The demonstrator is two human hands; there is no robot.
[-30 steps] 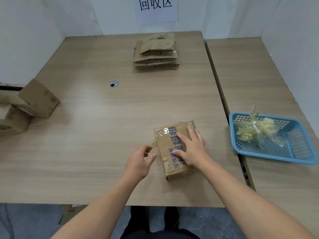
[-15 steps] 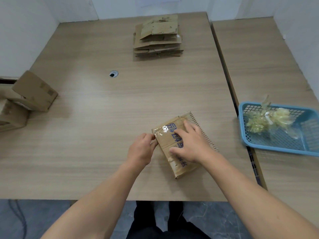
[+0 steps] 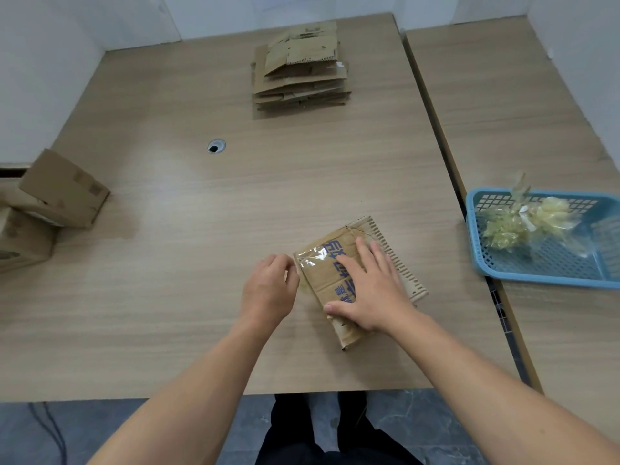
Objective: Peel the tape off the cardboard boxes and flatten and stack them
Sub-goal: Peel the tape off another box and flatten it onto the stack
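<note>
A flattened cardboard box [image 3: 327,275] with blue printed characters and shiny clear tape [image 3: 310,256] across its near-left end lies on the wooden table [image 3: 188,250], near the front. My right hand [image 3: 372,290] lies flat on top of it, fingers spread, pressing it down. My left hand [image 3: 268,290] is at the box's left edge with fingertips pinched at the tape end; the pinch itself is hidden behind the fingers. A stack of flattened boxes [image 3: 300,72] sits at the table's far side.
Two unflattened boxes [image 3: 60,193] sit at the left edge. A blue plastic basket [image 3: 550,260] holding crumpled peeled tape stands on the adjoining table at right. A round cable hole [image 3: 215,146] is in the tabletop.
The left hand moved in from beside the box to its taped left edge and closed its fingers there. The box rotated slightly. The right hand stayed pressed on top.
</note>
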